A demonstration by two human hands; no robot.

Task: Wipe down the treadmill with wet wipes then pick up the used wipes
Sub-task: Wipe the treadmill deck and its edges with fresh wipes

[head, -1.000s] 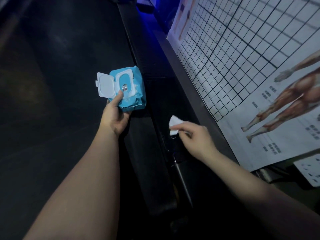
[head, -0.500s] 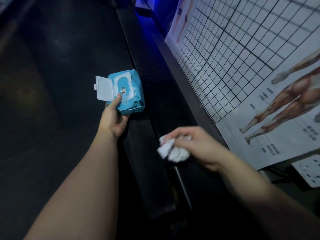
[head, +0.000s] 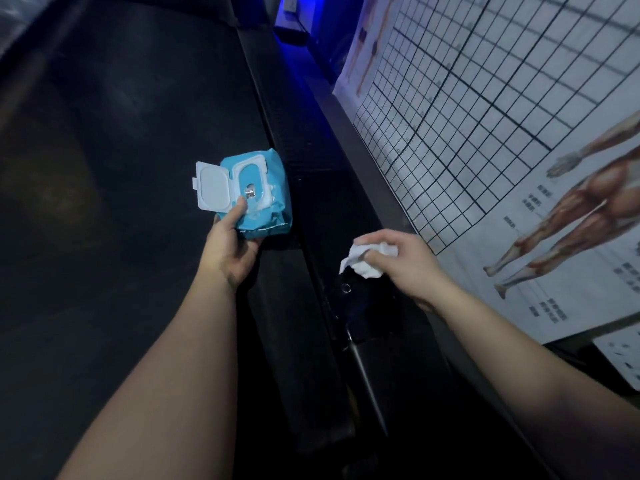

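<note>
A person's left hand (head: pixel 230 251) gripped a soft turquoise plastic pack of wet wipes (head: pixel 256 192) by its near end, thumb laid across the top and the white hinged lid (head: pixel 211 187) flipped open, just left of the treadmill's black side rail (head: pixel 311 209) and over the edge of the wide dark running belt (head: pixel 121 133); the right hand (head: pixel 405 261) bunched a crumpled white wet wipe (head: pixel 363 263) in curled fingers above that rail, though contact with it could not be made out. A white gridded anatomy poster (head: pixel 502 133) stood to the right of the rail. The risks looked modest but real: the open lid could let the remaining wipes dry, and a pack held only at one end could sag and drop onto the belt; the balled wipe offered little flat face, so a pass might smear grime rather than lift it, its loose corner could catch on the small metal ring (head: pixel 345 288) set in the rail just nearer the person, and the dim light could hide missed patches
</note>
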